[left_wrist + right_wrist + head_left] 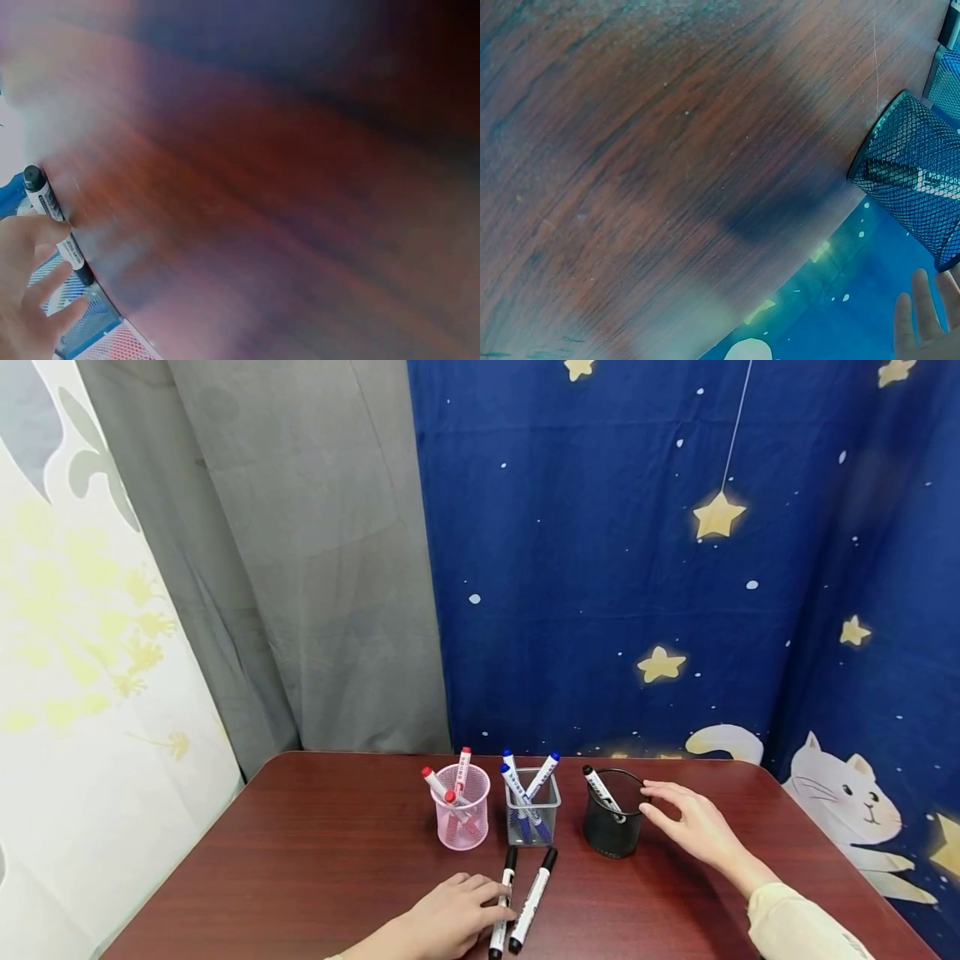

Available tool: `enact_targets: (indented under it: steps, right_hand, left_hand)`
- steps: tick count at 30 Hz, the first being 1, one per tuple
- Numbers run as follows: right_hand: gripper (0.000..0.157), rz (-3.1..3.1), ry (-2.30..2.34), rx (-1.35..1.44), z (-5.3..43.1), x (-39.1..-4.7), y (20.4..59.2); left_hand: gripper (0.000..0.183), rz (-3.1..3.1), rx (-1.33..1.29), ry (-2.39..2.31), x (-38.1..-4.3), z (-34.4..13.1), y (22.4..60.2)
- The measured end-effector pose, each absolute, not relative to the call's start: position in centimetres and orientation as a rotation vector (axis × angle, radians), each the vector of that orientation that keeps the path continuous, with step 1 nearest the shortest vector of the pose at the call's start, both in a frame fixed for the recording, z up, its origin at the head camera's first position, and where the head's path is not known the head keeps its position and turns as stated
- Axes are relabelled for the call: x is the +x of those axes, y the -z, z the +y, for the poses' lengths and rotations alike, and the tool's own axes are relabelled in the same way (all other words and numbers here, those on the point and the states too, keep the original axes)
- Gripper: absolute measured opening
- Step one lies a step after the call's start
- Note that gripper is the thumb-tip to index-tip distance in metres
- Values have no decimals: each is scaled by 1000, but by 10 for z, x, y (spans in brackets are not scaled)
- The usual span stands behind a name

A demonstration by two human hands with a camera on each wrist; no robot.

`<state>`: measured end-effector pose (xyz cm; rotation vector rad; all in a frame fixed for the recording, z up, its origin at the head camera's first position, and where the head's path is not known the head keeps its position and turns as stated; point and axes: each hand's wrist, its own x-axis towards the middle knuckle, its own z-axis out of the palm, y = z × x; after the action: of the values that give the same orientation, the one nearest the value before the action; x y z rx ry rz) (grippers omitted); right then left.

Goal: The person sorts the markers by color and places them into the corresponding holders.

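Note:
Two white markers with black caps lie side by side on the table, at the front middle of the head view. My left hand (pixel 456 914) pinches the left marker (pixel 501 935) with thumb and index finger; its other fingers spread loosely in the left wrist view. The right marker (pixel 534 897) lies beside the thumb tip. My right hand (pixel 693 827) rests its fingertips at the rim of a black mesh pen cup (pixel 611 837), fingers straight. One black-capped marker (pixel 602 791) leans inside this cup; the right wrist view shows it through the mesh (pixel 911 142).
Left of the black cup stands a square grey mesh holder (pixel 532 839) with several blue-capped markers (pixel 543 775). Beside it a round pink mesh cup (pixel 452 842) contains red-capped markers (pixel 463 768). The brown table (pixel 337 835) ends at grey and blue curtains (pixel 540 610) behind.

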<state>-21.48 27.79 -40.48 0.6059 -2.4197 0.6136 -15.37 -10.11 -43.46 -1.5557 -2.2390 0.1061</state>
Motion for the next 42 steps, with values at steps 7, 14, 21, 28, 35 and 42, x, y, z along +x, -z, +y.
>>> enact_targets:
  steps: [7, 14, 21, 28, 35, 42]
  right_hand:
    - [28, -2417, -608, 614, 278, -215, 405]
    - [28, -2413, -611, 615, 277, -214, 404]
    - [28, -2419, -614, 616, 277, -213, 403]
    - [29, -2416, -611, 621, 278, -214, 404]
    - [29, -2417, -616, 620, 278, -213, 405]
    - [29, -2416, -616, 619, 278, -214, 404]
  left_hand:
    - [23, -2090, -1532, -198, -155, -97, 435]
    - [18, -2072, -1539, -216, -155, -97, 436]
    - [19, -2057, -1556, -229, -155, -98, 436]
    - [14, -1928, -1619, -222, -154, -99, 435]
    - [15, -1896, -1647, -278, -150, -98, 428]
    - [10, -1912, -1632, -241, -147, -95, 419]
